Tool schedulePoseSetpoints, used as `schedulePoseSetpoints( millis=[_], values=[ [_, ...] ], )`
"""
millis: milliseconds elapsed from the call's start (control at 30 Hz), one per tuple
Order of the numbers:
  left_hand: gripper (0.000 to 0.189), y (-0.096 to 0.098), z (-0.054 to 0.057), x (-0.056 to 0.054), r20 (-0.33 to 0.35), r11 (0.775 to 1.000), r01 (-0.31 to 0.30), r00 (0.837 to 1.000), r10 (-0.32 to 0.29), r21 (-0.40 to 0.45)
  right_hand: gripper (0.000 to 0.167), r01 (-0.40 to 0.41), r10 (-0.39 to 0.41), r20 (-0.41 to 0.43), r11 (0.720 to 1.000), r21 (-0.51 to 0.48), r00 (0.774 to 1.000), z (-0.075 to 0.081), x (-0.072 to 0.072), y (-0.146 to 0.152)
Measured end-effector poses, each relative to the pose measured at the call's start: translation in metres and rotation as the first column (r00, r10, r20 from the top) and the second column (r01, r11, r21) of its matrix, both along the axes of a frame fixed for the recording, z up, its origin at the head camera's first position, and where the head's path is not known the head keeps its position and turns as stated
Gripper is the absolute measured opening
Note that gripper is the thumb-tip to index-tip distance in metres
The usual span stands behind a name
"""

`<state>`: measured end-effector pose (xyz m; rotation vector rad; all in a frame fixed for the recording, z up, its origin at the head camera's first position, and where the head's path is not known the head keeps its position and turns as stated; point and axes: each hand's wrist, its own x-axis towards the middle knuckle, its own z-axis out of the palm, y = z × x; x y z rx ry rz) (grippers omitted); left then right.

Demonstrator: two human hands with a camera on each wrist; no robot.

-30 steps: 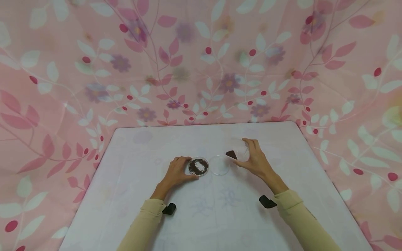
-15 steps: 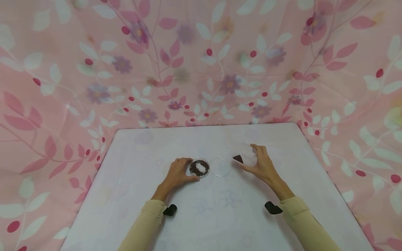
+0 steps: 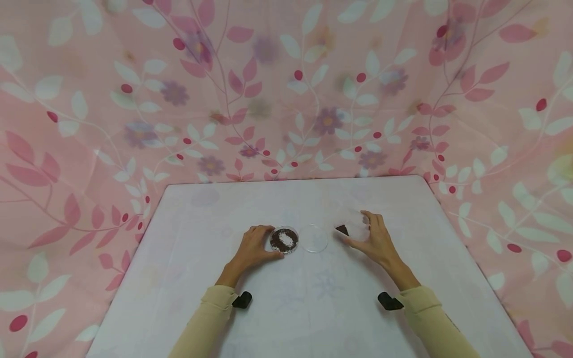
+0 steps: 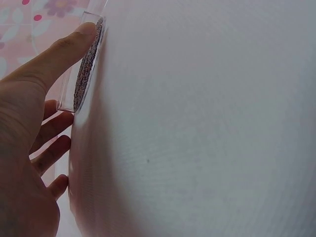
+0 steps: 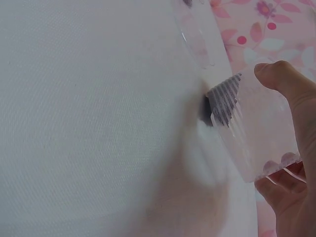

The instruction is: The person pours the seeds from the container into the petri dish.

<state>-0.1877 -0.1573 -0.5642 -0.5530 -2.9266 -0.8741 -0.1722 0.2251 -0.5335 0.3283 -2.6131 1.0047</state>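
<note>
Sleeves: left sleeve (image 3: pixel 201 320) from lower left, right sleeve (image 3: pixel 436 320) from lower right, both angled inward.
Left hand (image 3: pixel 251 247): centre, thumb and fingers apart, clasping the filled dish (image 3: pixel 284 240) (dark and white grains).
Right hand (image 3: pixel 378 244): right of centre, spread wide, gripping a tilted clear cup (image 5: pixel 264 126), dark matter at its left end.
Clear dish (image 3: pixel 314 238): mid-frame, just beside the filled one.
Backdrop (image 3: pixel 286 89): pink floral cloth, top.
</note>
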Motion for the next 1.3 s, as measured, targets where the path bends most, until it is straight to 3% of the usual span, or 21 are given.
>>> schedulePoseSetpoints(
  millis=[733, 967, 1300],
  values=[
    [0.088, 0.001, 0.003, 0.002, -0.006, 1.000, 0.006, 1.000, -0.006, 0.003, 0.093, 0.037, -0.028, 0.064, 0.990, -0.139, 0.998, -0.013, 0.004, 0.007],
    [0.086, 0.002, 0.001, 0.003, -0.049, 1.000, 0.007, 0.999, -0.007, 0.013, 0.092, 0.048, -0.038, 0.061, 0.985, -0.167, 0.997, -0.016, 0.005, 0.008],
    [0.088, 0.001, 0.000, 0.000, 0.005, 1.000, 0.003, 1.000, -0.003, 0.003, 0.094, 0.056, -0.041, 0.087, 0.983, -0.176, 0.995, -0.017, 0.007, 0.009]
  ],
)
